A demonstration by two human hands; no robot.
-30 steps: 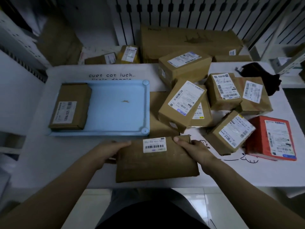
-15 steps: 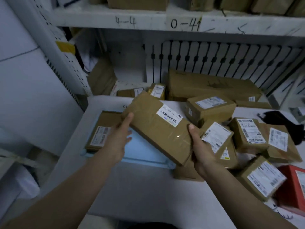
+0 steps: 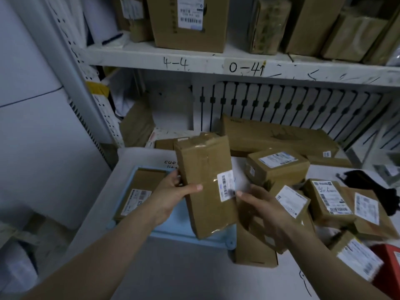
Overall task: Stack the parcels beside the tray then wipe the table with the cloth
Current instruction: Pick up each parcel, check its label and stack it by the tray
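Both arms reach forward from the bottom of the view, and the two hands meet around one brown parcel. The left hand grips the parcel's left edge. Its thumb lies flat across the front and its other fingers curl round behind. The right hand holds the right edge, with its thumb tip against the side next to the white label. Its other fingers go behind the parcel, where they are hidden.

The parcel is up in the air, not resting on anything. It is long and flat, and it stands almost upright. The top end leans a little to the left and away from the person. The bottom end hangs over the near edge of the blue tray. The wide front faces the person, and the label wraps round the right edge.

The tray sits on the white counter. A flat parcel lies inside it, at its left end. To the right of the tray is a pile of parcels, and a red parcel lies at the far right edge. The black cloth lies on the counter behind the pile. A shelf above holds more boxes.
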